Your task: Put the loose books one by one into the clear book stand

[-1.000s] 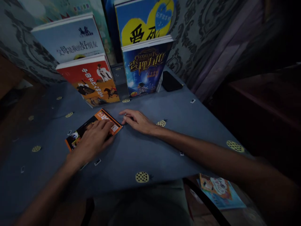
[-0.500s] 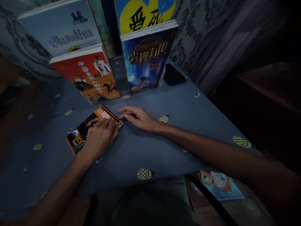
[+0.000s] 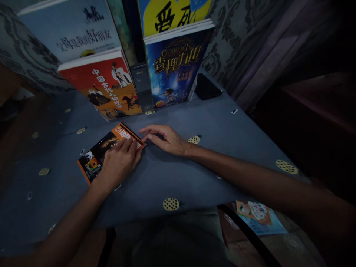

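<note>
A small black and orange book [image 3: 104, 144] lies at an angle on the table, its cover showing animal pictures and Chinese lettering. My left hand [image 3: 119, 159] rests palm down on the lower right part of that cover, fingers lying over it and hiding some of the picture. Beside the book's right corner is my right hand [image 3: 165, 139], with its fingers stretched to the left. Its fingertips reach the book's right edge, the thumb slightly apart from the forefinger; no firm grip shows.
Behind stand a red and orange book [image 3: 105, 87], a pale blue book [image 3: 75, 33], a dark blue book [image 3: 175, 68] and a yellow book [image 3: 169, 16]. A black phone [image 3: 207, 87] lies near the table's [image 3: 194, 178] right edge. Another book [image 3: 260, 217] is below, on the floor.
The small book's right corner lies flatter than before, with less page edge showing. Both hands stay almost in place; the view has shifted slightly.
</note>
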{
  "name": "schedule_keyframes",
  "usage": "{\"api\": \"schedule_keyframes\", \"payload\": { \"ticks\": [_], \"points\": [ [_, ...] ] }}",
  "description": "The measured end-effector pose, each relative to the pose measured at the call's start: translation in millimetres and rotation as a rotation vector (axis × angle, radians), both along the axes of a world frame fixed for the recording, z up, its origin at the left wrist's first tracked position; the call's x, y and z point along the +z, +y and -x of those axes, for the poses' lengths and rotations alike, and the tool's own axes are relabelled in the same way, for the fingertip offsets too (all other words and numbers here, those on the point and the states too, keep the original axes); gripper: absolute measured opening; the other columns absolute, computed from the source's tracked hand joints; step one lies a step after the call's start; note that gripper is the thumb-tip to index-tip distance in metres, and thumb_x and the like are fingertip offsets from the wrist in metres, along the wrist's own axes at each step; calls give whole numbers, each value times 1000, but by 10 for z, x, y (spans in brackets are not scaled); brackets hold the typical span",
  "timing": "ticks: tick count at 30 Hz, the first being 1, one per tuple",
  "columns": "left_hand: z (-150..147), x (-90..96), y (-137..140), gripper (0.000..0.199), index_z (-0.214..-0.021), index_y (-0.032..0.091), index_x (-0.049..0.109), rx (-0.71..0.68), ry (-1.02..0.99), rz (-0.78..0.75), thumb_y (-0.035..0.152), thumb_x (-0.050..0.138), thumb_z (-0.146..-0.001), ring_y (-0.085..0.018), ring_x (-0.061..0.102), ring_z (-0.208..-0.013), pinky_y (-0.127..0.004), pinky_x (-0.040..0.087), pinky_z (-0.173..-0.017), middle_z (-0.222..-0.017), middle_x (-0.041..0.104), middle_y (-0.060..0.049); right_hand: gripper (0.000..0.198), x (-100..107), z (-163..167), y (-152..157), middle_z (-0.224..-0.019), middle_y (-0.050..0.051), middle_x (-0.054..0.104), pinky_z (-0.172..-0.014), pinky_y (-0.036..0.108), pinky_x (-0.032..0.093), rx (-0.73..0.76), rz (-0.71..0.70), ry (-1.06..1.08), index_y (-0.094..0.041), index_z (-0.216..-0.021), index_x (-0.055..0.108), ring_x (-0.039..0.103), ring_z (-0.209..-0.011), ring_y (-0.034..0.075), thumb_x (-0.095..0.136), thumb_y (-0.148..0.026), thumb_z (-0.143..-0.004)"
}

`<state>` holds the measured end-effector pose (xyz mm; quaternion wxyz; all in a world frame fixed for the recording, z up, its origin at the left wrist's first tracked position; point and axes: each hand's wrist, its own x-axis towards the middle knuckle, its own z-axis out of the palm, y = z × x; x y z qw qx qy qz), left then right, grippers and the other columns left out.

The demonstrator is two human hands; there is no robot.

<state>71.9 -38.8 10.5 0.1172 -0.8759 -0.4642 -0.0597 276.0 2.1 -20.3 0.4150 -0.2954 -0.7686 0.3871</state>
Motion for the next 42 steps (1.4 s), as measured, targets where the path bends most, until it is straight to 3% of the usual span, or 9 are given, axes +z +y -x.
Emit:
{"api": "schedule_keyframes", "payload": {
  "ticks": [3, 8, 15, 20, 24, 29, 36, 42],
  "points": [
    [24, 7, -7, 33, -114, 16, 69, -7, -14, 25, 33, 44, -101, -32, 70, -109, -43, 60, -83, -120, 73, -18, 24, -14, -2, -4, -91, 5, 74, -90, 37, 50, -16, -148, -200, -18, -113, 69, 67, -88, 19, 52, -22, -96],
    [304, 88, -32, 35, -123, 20, 67, -27, -80, 145, 36, 43, -102, -28, 68, -116, -43, 59, -92, -130, 70, -12, 23, -69, -22, -6, -100, 7, 75, -93, 38, 47, 60, -366, -390, -21, -116, 69, 64, -94, 22, 57, -23, -96],
    [879, 41, -256, 43, -128, 23, 66, 221, -143, 122, 44, 39, -103, -30, 64, -125, -46, 58, -96, -140, 64, -10, 31, -25, 39, 90, -94, 6, 74, -85, 35, 41, 90, -578, -608, -22, -109, 71, 59, -90, 21, 49, -6, -94],
    [1072, 104, -383, 51, -130, 23, 66, 204, -190, 271, 56, 38, -101, -29, 59, -132, -47, 55, -103, -145, 60, -11, 29, -23, 158, 351, -88, 6, 73, -80, 36, 37, 62, -622, -683, -21, -103, 73, 57, -88, 23, 48, -9, -95],
    [1193, 224, -494, 65, -139, 29, 59, 103, -155, 420, 70, 55, -89, -32, 47, -143, -51, 48, -111, -154, 51, -9, 30, -73, 276, 556, -87, 7, 71, -81, 37, 38, 24, -583, -619, -21, -97, 74, 57, -88, 24, 45, -15, -98],
    [1223, 240, -644, 63, -143, 28, 56, 32, -135, 449, 60, 62, -89, -32, 44, -145, -52, 45, -114, -156, 48, -10, 32, -136, 320, 626, -92, 7, 72, -85, 38, 40, 17, -537, -570, -21, -101, 73, 58, -93, 24, 42, -17, -99],
    [1084, 292, -670, 53, -136, 20, 62, 17, -9, 383, 54, 43, -101, -29, 59, -132, -46, 54, -103, -146, 59, -12, 29, -136, 360, 287, -107, 11, 73, -88, 41, 41, 0, -599, -493, -18, -110, 70, 59, -106, 27, 45, -14, -97],
    [1059, 301, -671, 55, -133, 17, 65, -16, -15, 363, 55, 40, -102, -31, 61, -129, -49, 54, -103, -139, 64, -13, 34, -66, 525, -188, -117, 10, 73, -102, 43, 45, 240, -603, -315, -17, -122, 66, 62, -116, 23, 44, -9, -97]
  ]
}}
